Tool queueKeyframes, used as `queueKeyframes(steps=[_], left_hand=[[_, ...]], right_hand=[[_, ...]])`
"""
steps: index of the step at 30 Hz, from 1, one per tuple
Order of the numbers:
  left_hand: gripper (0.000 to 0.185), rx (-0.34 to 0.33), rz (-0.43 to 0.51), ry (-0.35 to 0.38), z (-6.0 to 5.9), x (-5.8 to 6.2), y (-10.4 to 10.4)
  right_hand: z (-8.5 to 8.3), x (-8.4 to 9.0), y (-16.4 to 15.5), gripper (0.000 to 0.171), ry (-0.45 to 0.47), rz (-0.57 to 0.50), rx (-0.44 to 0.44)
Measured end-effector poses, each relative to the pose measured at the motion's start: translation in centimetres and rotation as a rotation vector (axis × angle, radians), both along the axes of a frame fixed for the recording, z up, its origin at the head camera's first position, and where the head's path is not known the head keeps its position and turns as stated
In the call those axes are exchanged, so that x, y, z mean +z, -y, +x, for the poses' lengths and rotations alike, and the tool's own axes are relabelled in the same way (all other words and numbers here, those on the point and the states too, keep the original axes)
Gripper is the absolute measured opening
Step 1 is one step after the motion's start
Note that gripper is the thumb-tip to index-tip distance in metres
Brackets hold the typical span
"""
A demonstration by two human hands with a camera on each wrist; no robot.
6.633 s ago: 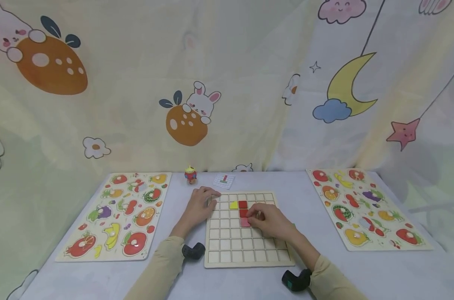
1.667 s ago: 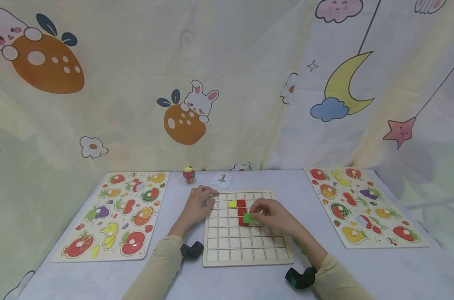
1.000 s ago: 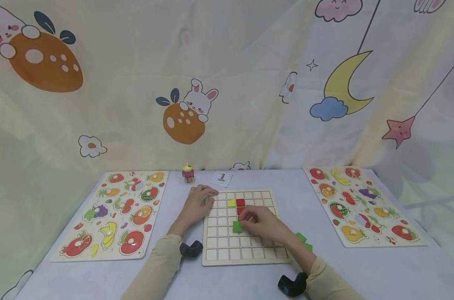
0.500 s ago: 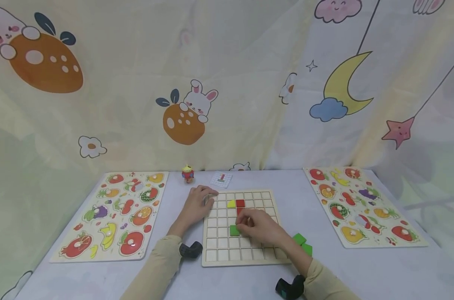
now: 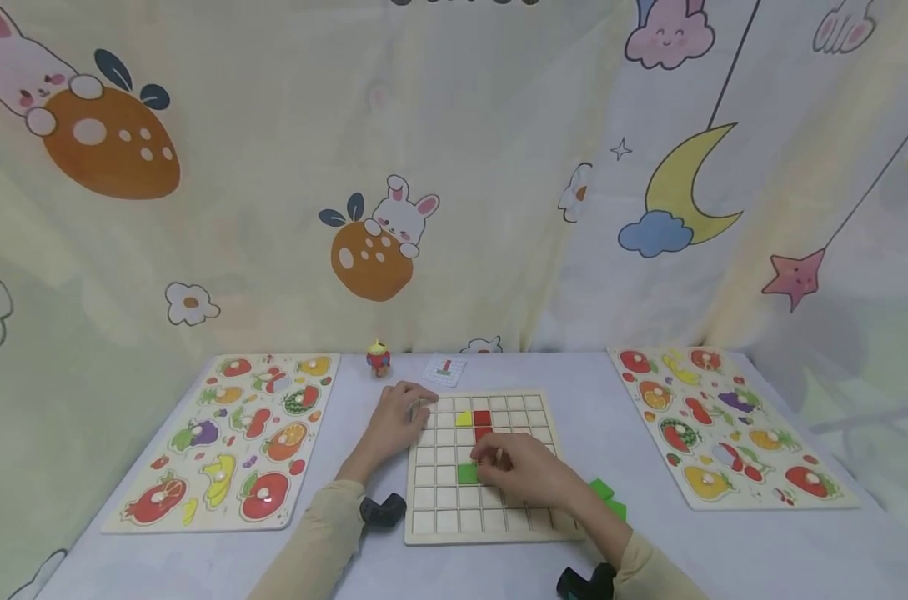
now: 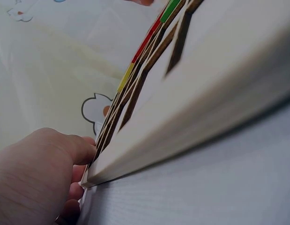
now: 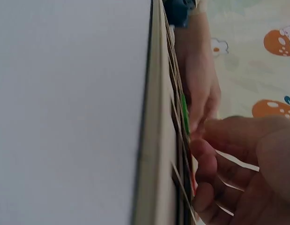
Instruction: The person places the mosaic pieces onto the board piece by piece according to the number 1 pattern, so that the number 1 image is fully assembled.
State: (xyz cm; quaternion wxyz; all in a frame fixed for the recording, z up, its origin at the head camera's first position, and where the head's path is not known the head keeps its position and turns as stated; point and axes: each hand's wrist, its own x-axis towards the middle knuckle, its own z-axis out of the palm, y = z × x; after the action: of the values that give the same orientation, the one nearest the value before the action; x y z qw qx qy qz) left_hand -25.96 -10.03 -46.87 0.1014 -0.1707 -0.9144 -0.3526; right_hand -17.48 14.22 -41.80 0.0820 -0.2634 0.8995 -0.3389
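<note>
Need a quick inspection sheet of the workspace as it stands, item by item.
Surface: table under a pale cloth.
Job's things: wooden grid board; green tile in a cell below the red tiles; yellow tile left of them; two spare green tiles off the board's right edge.
Clutter: two fruit puzzle boards, one at each side; small toy figure; pattern card.
Hands: left hand rests on the board's far left corner; right hand has its fingertips beside the green tile, contact unclear.
Cables: nothing seen.
Surroundings: cartoon-print curtain behind.
</note>
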Motion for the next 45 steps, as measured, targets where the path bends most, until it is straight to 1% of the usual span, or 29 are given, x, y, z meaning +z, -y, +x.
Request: queueKeyframes(steps=[3,7,11,14,16,18,21,23,25,29,33,38,41,45], left_hand=[[0.020,0.001,-0.004,-0.023,-0.1,-0.1,0.1],[0.019,-0.005,0.008,-0.054,-0.1,-0.3,0.2],[0.019,-0.018,0.012,-0.041,0.1,-0.6,0.1],[0.019,-0.021,0.018,-0.048,0.2,-0.5,0.1],[0.018,-0.020,0.024,-0.060,0.2,-0.4,0.0],[0.018,-0.019,0.025,-0.068,0.1,-0.4,-0.1],[0.018,-0.014,0.024,-0.055,0.2,-0.7,-0.1],[0.018,-0.015,0.020,-0.057,0.3,-0.8,-0.1],[0.018,-0.014,0.020,-0.060,0.4,-0.9,0.0],[0.018,-0.017,0.015,-0.079,0.3,-0.6,0.0],[0.018,-0.012,0.019,-0.077,0.2,-0.6,0.1],[0.019,-0.005,0.014,-0.066,0.1,-0.6,0.1],[0.019,-0.009,0.011,-0.061,0.1,-0.6,0.1],[0.019,-0.015,0.008,-0.068,0.3,-0.5,0.0]], right_hand=[[-0.2,0.6,-1.3,0.013,0.019,0.011,0.016],[-0.2,1.8,-3.8,0.013,0.045,0.067,0.023],[0.1,3.0,-6.7,0.014,0.119,0.131,0.044],[0.2,3.8,-8.8,0.016,0.172,0.150,0.066],[0.2,4.1,-10.0,0.017,0.203,0.156,0.055],[0.3,4.1,-11.0,0.018,0.248,0.170,0.025],[0.5,3.6,-12.0,0.020,0.321,0.196,-0.002],[0.5,3.1,-12.4,0.021,0.357,0.208,-0.005],[0.5,2.8,-12.4,0.023,0.373,0.211,0.002],[0.2,2.7,-12.2,0.027,0.365,0.246,-0.018],[-0.1,2.8,-11.9,0.029,0.350,0.292,-0.053],[-0.2,3.0,-11.8,0.028,0.346,0.318,-0.093],[-0.1,3.0,-11.8,0.028,0.327,0.336,-0.121],[0.0,2.9,-11.8,0.034,0.283,0.391,-0.199]])
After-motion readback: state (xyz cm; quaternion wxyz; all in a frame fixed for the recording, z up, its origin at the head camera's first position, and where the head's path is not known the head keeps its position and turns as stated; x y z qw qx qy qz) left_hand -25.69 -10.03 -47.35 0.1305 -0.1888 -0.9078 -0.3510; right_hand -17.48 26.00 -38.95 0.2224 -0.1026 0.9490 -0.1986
